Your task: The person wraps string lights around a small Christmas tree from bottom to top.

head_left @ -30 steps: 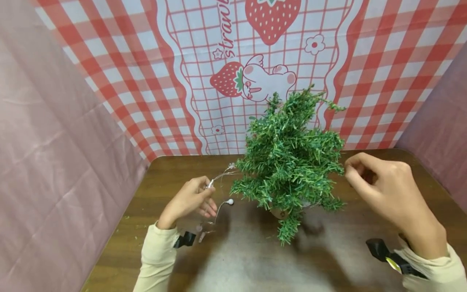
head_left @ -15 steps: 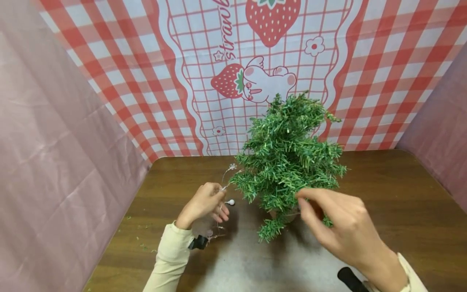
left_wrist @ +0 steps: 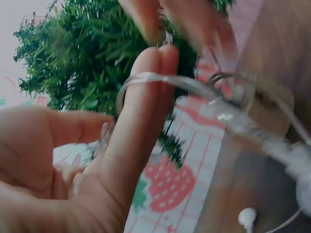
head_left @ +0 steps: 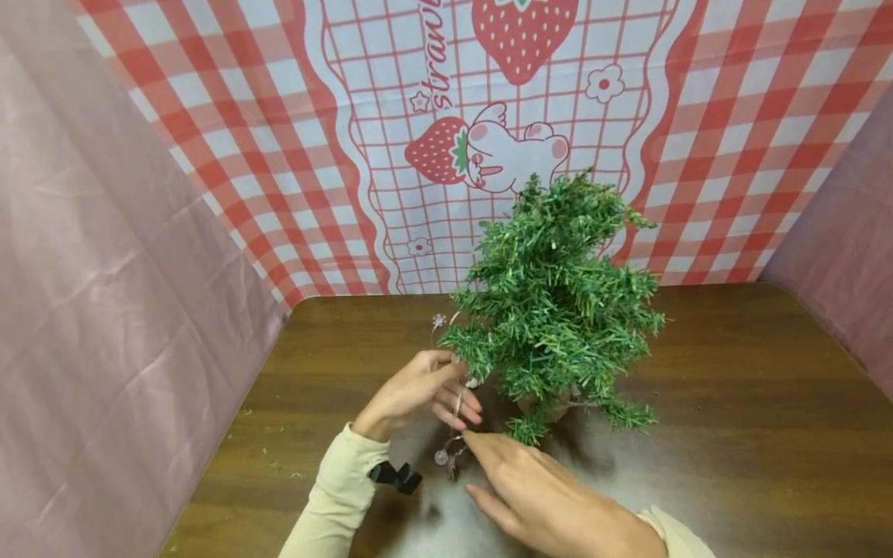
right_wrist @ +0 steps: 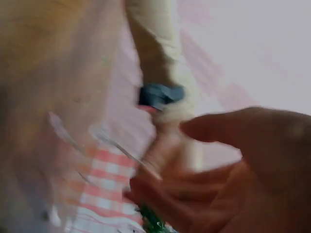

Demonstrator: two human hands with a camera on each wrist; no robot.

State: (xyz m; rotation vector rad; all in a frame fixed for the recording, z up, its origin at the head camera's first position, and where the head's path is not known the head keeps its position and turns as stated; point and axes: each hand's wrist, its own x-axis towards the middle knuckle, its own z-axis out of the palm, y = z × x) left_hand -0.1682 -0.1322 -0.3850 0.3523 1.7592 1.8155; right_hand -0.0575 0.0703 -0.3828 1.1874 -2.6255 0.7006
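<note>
A small artificial Christmas tree [head_left: 558, 302] stands on the table in a tan pot [head_left: 547, 409], mostly hidden by branches. At its left side my left hand [head_left: 418, 394] pinches a thin clear string of lights between thumb and finger. In the left wrist view, the wire [left_wrist: 165, 78] loops over the outstretched fingers of that hand. A clear ball [head_left: 442, 457] and a snowflake-shaped piece [head_left: 439, 319] hang on the string. My right hand [head_left: 547, 492] is in front of the tree, thumb apart from its straight fingers, fingertips right at the wire below my left hand.
Behind the tree hangs a red-and-white checked cloth [head_left: 300, 155] with strawberry prints. Pink fabric [head_left: 139, 294] covers the left side, with more at the right. Green needle scraps [head_left: 275, 465] lie on the wooden table [head_left: 753, 403] at the left.
My right hand has swung from the tree's right side across its front to the left, its curled fingers straightening. My left hand has moved slightly right, toward the tree, with the string.
</note>
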